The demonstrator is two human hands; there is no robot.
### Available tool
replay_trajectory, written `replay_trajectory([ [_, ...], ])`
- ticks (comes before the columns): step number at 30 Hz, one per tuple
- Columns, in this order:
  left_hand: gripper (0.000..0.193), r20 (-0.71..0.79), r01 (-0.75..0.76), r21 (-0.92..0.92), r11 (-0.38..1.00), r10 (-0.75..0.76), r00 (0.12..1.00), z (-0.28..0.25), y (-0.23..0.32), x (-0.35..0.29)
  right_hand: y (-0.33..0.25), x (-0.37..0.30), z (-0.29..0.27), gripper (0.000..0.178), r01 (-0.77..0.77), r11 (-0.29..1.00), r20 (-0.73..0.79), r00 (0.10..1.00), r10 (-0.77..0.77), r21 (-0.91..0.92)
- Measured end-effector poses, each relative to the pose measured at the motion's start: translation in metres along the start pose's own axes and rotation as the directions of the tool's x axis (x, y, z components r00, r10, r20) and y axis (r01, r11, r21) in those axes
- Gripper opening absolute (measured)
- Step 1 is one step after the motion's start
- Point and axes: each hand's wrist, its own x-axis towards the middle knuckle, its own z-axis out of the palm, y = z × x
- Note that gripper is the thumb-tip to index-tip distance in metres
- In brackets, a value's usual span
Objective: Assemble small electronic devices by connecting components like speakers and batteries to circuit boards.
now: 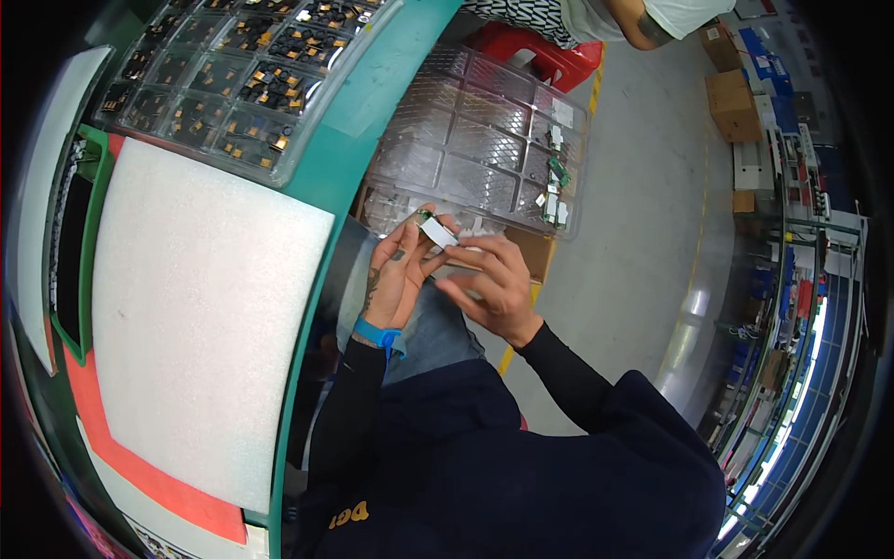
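Observation:
My left hand (400, 265) has its fingers closed round a small green circuit board with a white rectangular piece (438, 232) on it. My right hand (498, 284) is beside it, fingers stretched and spread; a fingertip reaches the edge of the white piece, and the thumb stands apart below. Just beyond my hands lies a clear plastic compartment tray (481, 140). Along its right side sit several small boards with green and white parts (551, 207); other compartments show bare plastic.
On the green bench (358, 102) to my left are a white foam sheet (205, 307) and a clear tray of small black-and-orange parts (219, 140). A green bin (90, 242) stands at far left. Beyond the near tray are a red stool (559, 65) and another person's arm (633, 23). Shelving (792, 307) runs along the right.

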Motion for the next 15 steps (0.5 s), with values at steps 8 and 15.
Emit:
replay_trajectory([
  [8, 0.052, 0.086, -0.028, 0.163, 0.986, 0.014, 0.996, 0.006, -0.004, -0.004, 0.004, 0.022, -0.008, 0.012, -0.365, 0.900, -0.008, 0.926, 0.378, 0.239],
  [15, 0.054, 0.079, -0.029, 0.182, 0.983, 0.015, 0.997, 0.002, -0.003, -0.003, 0.014, 0.033, -0.014, 0.014, -0.428, 0.874, 0.208, 0.899, 0.386, 0.231],
])
